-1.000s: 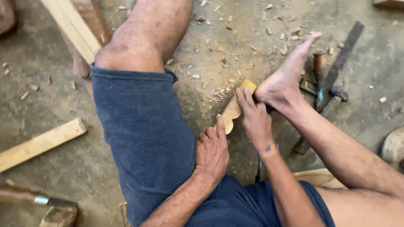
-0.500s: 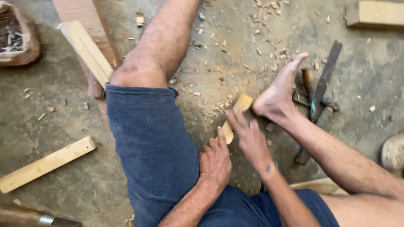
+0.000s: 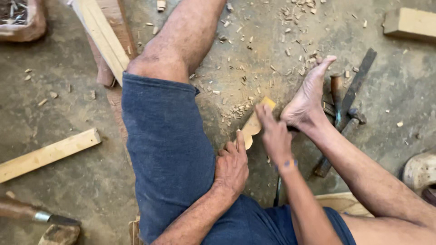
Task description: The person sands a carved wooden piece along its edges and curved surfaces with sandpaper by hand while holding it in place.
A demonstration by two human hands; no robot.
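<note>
Holding: wood piece (image 3: 252, 124) lies on the floor (image 3: 68, 104), pinned beside the foot (image 3: 306, 102).
Left hand (image 3: 231, 165): fingers curled at the piece's near end, touching it.
Right hand (image 3: 272, 134): laid over the piece; grip not discernible.
Technique: judged best to keep foot pressure steady and fingers off the worked edge.
Nearby: tools (image 3: 345, 97) just beyond the foot.

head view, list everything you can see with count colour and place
carved wood piece: 1, pale yellow, on the floor between both hands and the foot
planks: 3, pale, left, top left, top right
wood chips: many, tan, scattered on the floor
metal tools: a few, dark, beside the foot
chisel: 1, wooden handle, bottom left
floor: grey, dusty
shorts: blue
foot: bare, by the piece
left hand: at the piece's near end
right hand: on the piece
</note>
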